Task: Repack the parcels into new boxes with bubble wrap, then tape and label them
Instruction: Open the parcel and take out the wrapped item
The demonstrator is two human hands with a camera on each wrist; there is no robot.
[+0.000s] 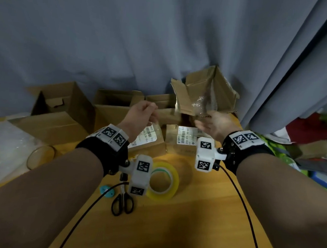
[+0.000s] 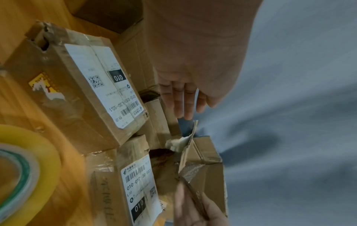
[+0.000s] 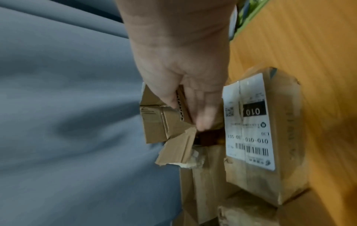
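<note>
My right hand (image 1: 209, 121) grips a wall of a torn, opened cardboard box (image 1: 203, 88) and holds it tilted above the table's far side. Crumpled clear plastic shows inside it. In the right wrist view the thumb and fingers (image 3: 203, 116) pinch the corrugated edge of the box (image 3: 154, 123). My left hand (image 1: 148, 108) hovers to the left of the box, fingers relaxed and holding nothing; its fingers (image 2: 183, 104) are straight, just short of a box flap (image 2: 193, 130). Two taped parcels with white labels (image 1: 148, 142) (image 1: 184, 138) lie below the hands.
A yellow tape roll (image 1: 164, 181), black scissors (image 1: 122, 202) and a small blue item (image 1: 107, 190) lie near me on the wooden table (image 1: 191, 212). Empty boxes (image 1: 60, 108) stand at the back left, with bubble wrap (image 1: 6, 143) and a clear cup (image 1: 41, 156) beside them. A grey curtain (image 1: 145, 36) hangs behind.
</note>
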